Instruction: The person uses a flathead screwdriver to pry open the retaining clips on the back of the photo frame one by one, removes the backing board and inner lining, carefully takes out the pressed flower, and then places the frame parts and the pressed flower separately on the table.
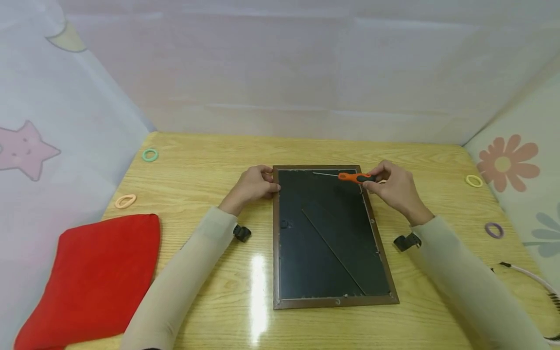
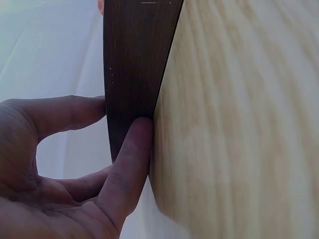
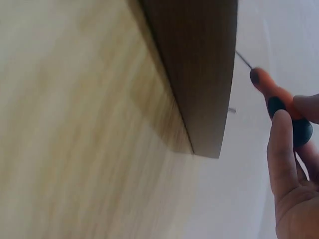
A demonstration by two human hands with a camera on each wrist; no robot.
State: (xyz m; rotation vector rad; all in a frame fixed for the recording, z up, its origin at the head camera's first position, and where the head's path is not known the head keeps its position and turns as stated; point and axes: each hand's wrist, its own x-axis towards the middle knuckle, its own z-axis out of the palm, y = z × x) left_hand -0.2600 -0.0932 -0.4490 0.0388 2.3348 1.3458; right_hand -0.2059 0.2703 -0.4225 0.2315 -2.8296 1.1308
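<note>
A picture frame (image 1: 325,262) with a brown rim lies on the table, its black back facing up. A long thin strut runs diagonally across that back. At the frame's far left corner, my left hand (image 1: 251,184) grips the rim, thumb on top. The left wrist view shows fingertips against the brown side (image 2: 137,59) of the frame. Above the far right corner, my right hand (image 1: 397,190) pinches the black end of an orange and black screwdriver (image 1: 348,177). The screwdriver's thin shaft points left, its tip at the inner far edge of the backing.
A red cloth (image 1: 105,277) covers the table's left front. Green (image 1: 150,155) and peach rings (image 1: 125,201) lie at the left, yellow (image 1: 474,181) and purple rings (image 1: 494,230) at the right. A thin pale curved item with black bristles (image 1: 531,278) lies at the right edge.
</note>
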